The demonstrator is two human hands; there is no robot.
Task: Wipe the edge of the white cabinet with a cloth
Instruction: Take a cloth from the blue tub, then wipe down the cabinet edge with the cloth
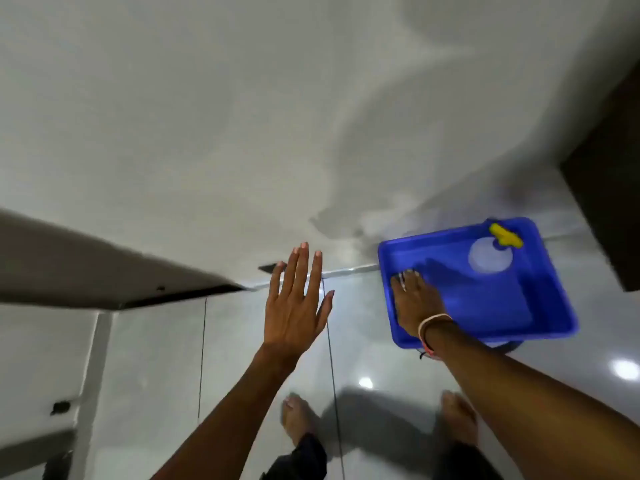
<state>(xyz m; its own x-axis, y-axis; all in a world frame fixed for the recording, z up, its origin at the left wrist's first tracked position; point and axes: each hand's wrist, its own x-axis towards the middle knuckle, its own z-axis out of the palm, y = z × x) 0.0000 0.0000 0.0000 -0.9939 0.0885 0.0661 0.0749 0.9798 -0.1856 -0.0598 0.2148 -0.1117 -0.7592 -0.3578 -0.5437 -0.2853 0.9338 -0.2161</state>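
My left hand (298, 303) is raised in front of me with the palm turned away, all the fingers straight and spread a little, gripping nothing. Its fingertips reach up to the line where the pale wall meets the glossy tiled floor (381, 358).

My right hand (415, 299), at about three o'clock from the left one, is down inside a blue plastic tub (554, 306) that sits on the floor against the wall. The hand lies palm down against the tub's left inner side, fingers bent over toward the bottom; I cannot tell whether they are closed on anything. A pale band and a dark thread circle that wrist (433, 332).

Inside the tub, toward its one o'clock corner, lies a round whitish shape (490, 255), and just beyond it, touching the far rim, is a small yellow object (505, 235). Both are too blurred to name.

The white cabinet (93, 341) stands at nine o'clock from my left hand, well apart from the tub. Its shadowed top edge (104, 265) runs diagonally across the left of the view, and a white upright runs down below it. I can pick out no cloth for certain.

My bare feet (298, 419) show at six o'clock on the tiles, with bright spots of light reflected near them.
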